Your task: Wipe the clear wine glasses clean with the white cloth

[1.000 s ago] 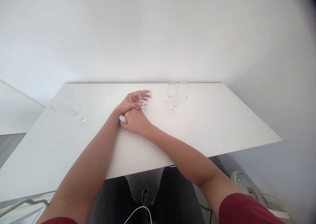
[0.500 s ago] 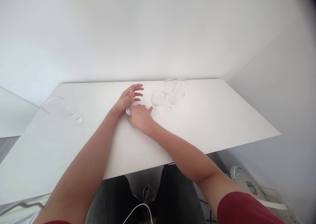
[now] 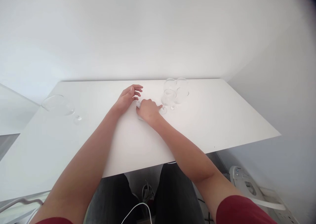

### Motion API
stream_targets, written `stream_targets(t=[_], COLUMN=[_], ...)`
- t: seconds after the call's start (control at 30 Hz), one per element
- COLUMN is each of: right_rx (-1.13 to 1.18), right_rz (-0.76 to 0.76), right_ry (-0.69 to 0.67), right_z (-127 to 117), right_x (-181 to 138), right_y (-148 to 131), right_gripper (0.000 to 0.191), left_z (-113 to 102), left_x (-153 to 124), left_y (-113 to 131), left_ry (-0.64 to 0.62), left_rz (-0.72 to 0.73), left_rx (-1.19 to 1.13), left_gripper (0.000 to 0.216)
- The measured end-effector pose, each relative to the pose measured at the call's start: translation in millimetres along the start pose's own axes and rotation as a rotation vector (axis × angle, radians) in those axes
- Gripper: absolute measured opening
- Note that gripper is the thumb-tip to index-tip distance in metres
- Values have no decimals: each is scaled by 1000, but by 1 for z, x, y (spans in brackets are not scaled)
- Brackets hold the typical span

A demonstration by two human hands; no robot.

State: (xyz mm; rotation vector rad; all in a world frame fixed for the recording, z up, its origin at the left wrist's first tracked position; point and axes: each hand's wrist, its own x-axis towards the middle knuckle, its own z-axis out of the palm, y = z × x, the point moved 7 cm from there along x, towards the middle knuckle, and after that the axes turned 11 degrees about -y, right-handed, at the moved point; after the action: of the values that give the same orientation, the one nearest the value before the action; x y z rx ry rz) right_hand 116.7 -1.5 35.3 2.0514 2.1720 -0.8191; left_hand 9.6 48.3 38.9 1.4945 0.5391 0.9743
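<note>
My left hand [image 3: 127, 97] is held sideways over the back of the white table [image 3: 237, 115], its fingers apart and holding nothing. Just right of it, my right hand [image 3: 149, 109] is closed low over the tabletop. A pale, whitish thing [image 3: 138, 104] pokes out by its thumb side; most of it is hidden, so its kind is unclear. The outer finger of this hand reaches to the foot of a clear stemmed glass [image 3: 169, 98]. Behind and beside that glass stand several similar glasses, among them a right-hand one [image 3: 182, 95], close together and partly overlapping.
At the table's left is a large clear glass vessel [image 3: 58, 105] with a small round foot [image 3: 78, 119]. A white wall [image 3: 148, 36] rises behind the table. Low at right stands a white appliance [image 3: 244, 181]; a white cable [image 3: 137, 206] loops below the front edge.
My right hand has moved right and slightly away from me. The nearest stemmed glass has shifted right with it, closer to the other glasses. My left hand has barely moved.
</note>
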Motion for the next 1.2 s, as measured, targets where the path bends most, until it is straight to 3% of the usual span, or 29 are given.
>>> stream_targets(t=[0.43, 0.67, 1.1, 1.2], right_rx=[78, 85, 81, 15], right_rz=[121, 143, 182, 160], right_ry=[76, 95, 91, 111], right_z=[-11, -12, -13, -13], right_x=[13, 14, 15, 10], right_y=[24, 27, 33, 28], right_gripper=[32, 27, 29, 28], left_z=[0, -3, 7, 7], left_x=[0, -1, -3, -3], left_y=[0, -7, -8, -6], left_ry=[1, -49, -139, -111], left_rz=[13, -20, -63, -53], left_rx=[-2, -41, -15, 3], left_gripper=[47, 66, 67, 67])
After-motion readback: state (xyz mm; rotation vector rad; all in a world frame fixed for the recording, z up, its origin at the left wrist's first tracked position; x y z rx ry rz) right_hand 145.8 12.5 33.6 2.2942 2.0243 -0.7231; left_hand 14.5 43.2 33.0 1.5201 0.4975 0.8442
